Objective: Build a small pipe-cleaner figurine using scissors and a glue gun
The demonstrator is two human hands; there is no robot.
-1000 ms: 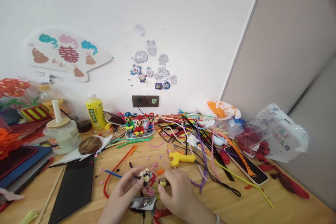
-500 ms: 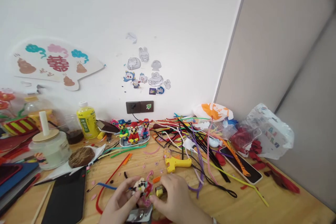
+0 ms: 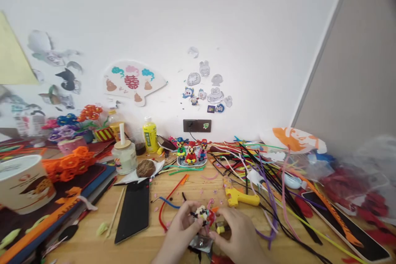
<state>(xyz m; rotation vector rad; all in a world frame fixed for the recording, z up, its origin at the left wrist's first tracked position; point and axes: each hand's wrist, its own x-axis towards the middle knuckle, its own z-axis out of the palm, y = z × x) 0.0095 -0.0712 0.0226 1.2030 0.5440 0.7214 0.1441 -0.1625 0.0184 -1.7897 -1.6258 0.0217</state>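
Note:
My left hand (image 3: 182,231) is closed around a small fuzzy figurine (image 3: 203,213), cream and black with red and curled pink parts. From the other side my right hand (image 3: 236,229) curves in, its thumb at the figurine's lower pink curl and its index finger near the upper one. A yellow-ended piece (image 3: 220,228) shows between right thumb and fingers; whether it is held I cannot tell. Below the hands lies a shiny silvery packet (image 3: 201,242), partly covered. A yellow glue gun (image 3: 243,197) rests just beyond my right hand.
Three finished-looking figurines (image 3: 192,153) stand on a small tray at the back. Pipe cleaners (image 3: 247,161) tangle across the right. A black phone-like slab (image 3: 133,210), a jar (image 3: 123,159), a yellow bottle (image 3: 150,136) and a paper tub (image 3: 26,183) are to the left.
The view has swung left, so everything appears further right and the paper tub and flowers on the left show. Both hands keep nearly the same pose at the figurine.

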